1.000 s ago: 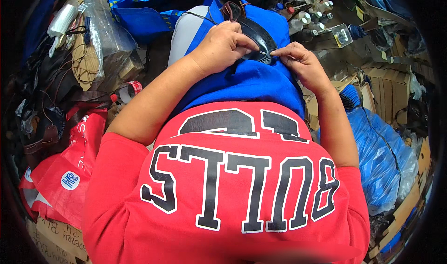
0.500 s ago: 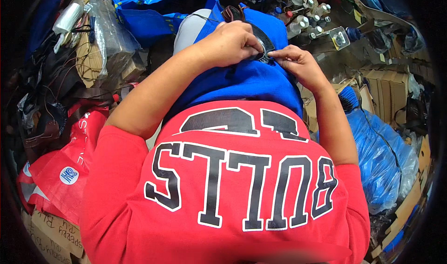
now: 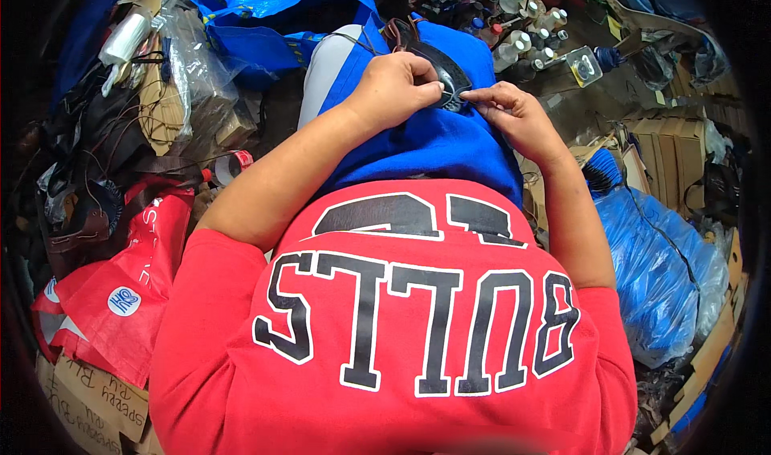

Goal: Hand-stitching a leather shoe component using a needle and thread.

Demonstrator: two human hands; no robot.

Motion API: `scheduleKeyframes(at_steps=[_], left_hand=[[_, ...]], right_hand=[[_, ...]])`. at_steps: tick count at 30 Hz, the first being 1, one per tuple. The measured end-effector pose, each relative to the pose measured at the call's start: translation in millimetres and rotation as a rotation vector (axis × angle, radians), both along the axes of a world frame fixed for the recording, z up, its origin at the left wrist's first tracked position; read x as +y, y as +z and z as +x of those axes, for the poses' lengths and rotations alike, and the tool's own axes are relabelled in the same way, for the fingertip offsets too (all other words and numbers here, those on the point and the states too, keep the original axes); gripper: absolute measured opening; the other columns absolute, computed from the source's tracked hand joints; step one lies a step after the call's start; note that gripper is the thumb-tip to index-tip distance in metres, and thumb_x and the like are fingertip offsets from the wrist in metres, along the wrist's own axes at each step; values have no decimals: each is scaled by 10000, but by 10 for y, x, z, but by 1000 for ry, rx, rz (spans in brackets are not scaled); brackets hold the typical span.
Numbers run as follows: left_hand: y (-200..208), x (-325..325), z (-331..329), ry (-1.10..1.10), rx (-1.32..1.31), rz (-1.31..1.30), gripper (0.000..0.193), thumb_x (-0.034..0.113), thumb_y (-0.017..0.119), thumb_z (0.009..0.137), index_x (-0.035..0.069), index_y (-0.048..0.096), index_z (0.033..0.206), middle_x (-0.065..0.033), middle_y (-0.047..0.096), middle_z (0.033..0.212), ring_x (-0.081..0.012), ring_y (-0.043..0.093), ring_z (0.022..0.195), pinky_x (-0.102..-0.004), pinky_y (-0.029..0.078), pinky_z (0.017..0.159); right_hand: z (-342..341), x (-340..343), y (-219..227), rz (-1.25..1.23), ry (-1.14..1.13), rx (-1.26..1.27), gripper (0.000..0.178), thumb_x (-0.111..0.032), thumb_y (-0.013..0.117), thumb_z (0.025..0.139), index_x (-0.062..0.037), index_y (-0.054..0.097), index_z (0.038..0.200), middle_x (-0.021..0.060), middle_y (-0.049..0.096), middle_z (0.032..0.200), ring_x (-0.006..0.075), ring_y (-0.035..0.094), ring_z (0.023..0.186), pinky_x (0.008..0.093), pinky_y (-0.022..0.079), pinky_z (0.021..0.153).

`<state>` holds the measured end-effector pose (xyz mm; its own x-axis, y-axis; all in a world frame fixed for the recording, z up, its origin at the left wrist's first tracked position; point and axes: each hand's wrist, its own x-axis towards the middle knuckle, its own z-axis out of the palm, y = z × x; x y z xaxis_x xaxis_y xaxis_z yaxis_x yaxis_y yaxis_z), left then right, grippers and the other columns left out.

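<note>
On the blue shorts (image 3: 393,146) over my lap lies a dark, curved leather-like piece (image 3: 444,63) with a pale inner area, resembling a shoe upper. A brown part (image 3: 395,33) shows at its far end. My left hand (image 3: 399,89) is closed in a pinch over the near left side of the piece; a small pale glint shows at its fingertips, too small to name. From the right, my right hand (image 3: 514,114) pinches the near edge of the piece between thumb and forefinger. The two sets of fingertips are close together, slightly apart.
A large blue bag (image 3: 281,5) gapes beyond my lap. Several plastic bottles (image 3: 530,37) cluster at the far right. A red bag (image 3: 136,286) lies left, a blue plastic-wrapped bundle (image 3: 642,270) right, and cardboard (image 3: 666,158) beyond it. A clear plastic sheet (image 3: 201,53) is far left.
My left hand has drawn slightly down toward me and its fingers have curled in, uncovering more of the dark piece. My right hand stays nearly in place at the edge.
</note>
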<state>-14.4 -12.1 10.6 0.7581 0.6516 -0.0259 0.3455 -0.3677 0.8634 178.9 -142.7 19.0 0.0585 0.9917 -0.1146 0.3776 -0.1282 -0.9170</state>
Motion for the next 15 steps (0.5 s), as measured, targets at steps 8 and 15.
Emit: scheduleKeyframes(at_steps=[8,15], left_hand=[[-3,-29,-166,-120,-93,209,201,24,694,742,57,710,940,-49,598,777,-114,561,729,-244,456,678],[-156,34,-5,-51,-69,-282,218,9,688,763,36,688,980,12,592,779,-56,525,713,-209,445,655]], right_hand=[[-87,-57,12,-171,-125,273,279,-65,641,837,-63,653,1115,-5,608,882,63,509,789,206,424,735],[-64,46,-111,-155,-117,399,264,-68,643,838,-31,641,1099,5,641,932,64,545,851,213,445,792]])
